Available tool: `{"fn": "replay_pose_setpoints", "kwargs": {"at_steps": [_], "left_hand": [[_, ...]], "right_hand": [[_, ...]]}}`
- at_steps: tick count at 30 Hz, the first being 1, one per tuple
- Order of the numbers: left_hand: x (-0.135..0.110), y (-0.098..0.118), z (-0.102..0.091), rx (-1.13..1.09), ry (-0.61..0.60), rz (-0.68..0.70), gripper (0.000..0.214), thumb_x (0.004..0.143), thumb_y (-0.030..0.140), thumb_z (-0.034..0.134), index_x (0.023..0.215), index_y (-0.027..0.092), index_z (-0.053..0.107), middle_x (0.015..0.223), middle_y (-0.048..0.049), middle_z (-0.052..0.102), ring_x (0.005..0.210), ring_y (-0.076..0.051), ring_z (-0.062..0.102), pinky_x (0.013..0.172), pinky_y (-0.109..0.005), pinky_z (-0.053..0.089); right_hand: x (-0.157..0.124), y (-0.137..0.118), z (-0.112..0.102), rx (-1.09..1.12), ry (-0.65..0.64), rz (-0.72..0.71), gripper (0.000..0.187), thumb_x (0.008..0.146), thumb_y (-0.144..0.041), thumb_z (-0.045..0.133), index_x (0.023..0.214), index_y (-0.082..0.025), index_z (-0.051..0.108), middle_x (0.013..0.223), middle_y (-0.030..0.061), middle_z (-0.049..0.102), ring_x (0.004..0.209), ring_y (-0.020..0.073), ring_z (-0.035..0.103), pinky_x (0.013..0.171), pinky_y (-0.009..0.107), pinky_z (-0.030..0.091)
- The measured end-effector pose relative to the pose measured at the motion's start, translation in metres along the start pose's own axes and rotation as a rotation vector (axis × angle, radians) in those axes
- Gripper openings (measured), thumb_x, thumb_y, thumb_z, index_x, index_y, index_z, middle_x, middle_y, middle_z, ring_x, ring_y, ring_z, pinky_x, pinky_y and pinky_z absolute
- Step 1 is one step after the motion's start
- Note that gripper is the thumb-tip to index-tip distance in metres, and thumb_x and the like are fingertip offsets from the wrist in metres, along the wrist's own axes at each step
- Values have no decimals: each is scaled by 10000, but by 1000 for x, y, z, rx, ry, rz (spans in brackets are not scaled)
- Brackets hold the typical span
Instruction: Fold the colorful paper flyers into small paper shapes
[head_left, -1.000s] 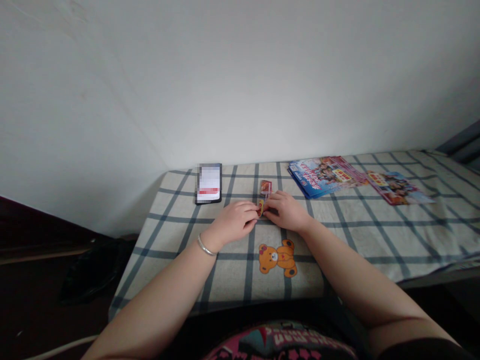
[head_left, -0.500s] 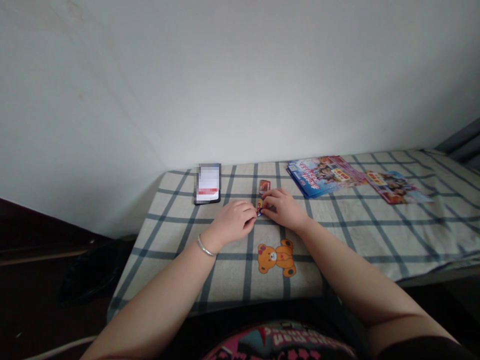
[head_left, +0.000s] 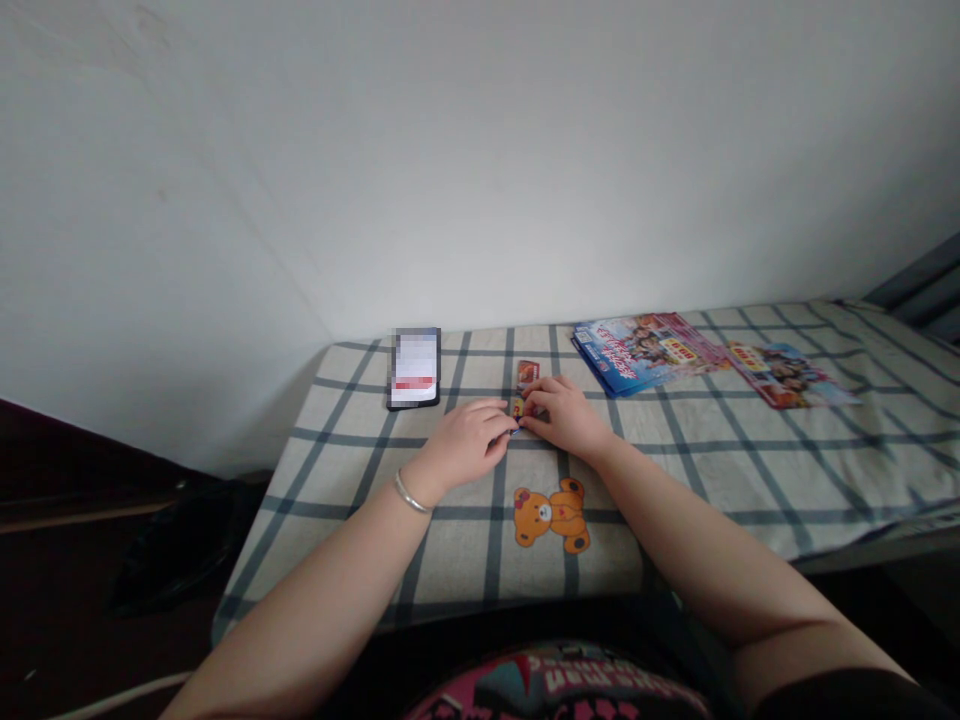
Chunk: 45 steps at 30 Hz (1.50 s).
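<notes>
My left hand (head_left: 469, 440) and my right hand (head_left: 564, 415) meet in the middle of the checked tablecloth (head_left: 697, 460). Both pinch a small folded piece of coloured paper (head_left: 517, 408) between their fingertips, low against the cloth. A silver bangle (head_left: 409, 492) circles my left wrist. Just behind the hands lies another small red folded piece (head_left: 528, 371). Most of the pinched paper is hidden by my fingers.
A phone (head_left: 414, 367) lies at the back left of the table. A stack of coloured leaflets (head_left: 641, 350) and a single leaflet (head_left: 787, 373) lie at the back right. A bear print (head_left: 551, 514) marks the cloth near me. A white wall stands behind.
Both hands have stayed together on the small paper, with the fingers shifting slightly and pressing it lower against the cloth. The view has drifted a little.
</notes>
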<state>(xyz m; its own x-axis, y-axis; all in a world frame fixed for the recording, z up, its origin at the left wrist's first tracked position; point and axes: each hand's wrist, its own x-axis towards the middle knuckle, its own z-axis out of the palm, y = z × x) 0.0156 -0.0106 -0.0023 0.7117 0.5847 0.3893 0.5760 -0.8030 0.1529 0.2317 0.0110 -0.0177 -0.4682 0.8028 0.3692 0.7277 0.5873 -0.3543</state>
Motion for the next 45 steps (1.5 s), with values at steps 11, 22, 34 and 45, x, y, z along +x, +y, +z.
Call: {"fn": "replay_pose_setpoints", "kwargs": {"at_steps": [11,22,34,45], "left_hand": [[1,-1,1,-24,26,25,222,878,146,510,983,173,704,997,-54,711,1043,-210,611,944,-406,512],[1,6,-4,60,-87,37,246,885,193,540,1111,206,637,1115,-54,635,1077,-233,551,948,-425,469],[5,11,-7,95,-88,17,106,887,246,559,902,184,643,1081,-65,624,1062,-236,544,926,-427,461],[4,2,-11,10,-103,68,138,898,239,539,841,175,647,1053,-53,653,1046,-218,564,945,-406,473]], "right_hand": [[3,-3,-1,-41,-20,49,99,814,-288,682,865,-210,648,1047,66,648,1020,237,536,918,405,425],[3,-4,1,-57,-16,54,75,843,-259,633,898,-216,658,1052,66,643,1023,236,527,921,403,414],[2,-4,2,-69,-12,57,80,839,-268,635,894,-215,660,1087,65,641,1046,237,526,931,400,419],[2,-1,1,-50,-16,51,70,839,-269,640,889,-222,653,1062,62,641,1062,237,521,939,406,412]]}}
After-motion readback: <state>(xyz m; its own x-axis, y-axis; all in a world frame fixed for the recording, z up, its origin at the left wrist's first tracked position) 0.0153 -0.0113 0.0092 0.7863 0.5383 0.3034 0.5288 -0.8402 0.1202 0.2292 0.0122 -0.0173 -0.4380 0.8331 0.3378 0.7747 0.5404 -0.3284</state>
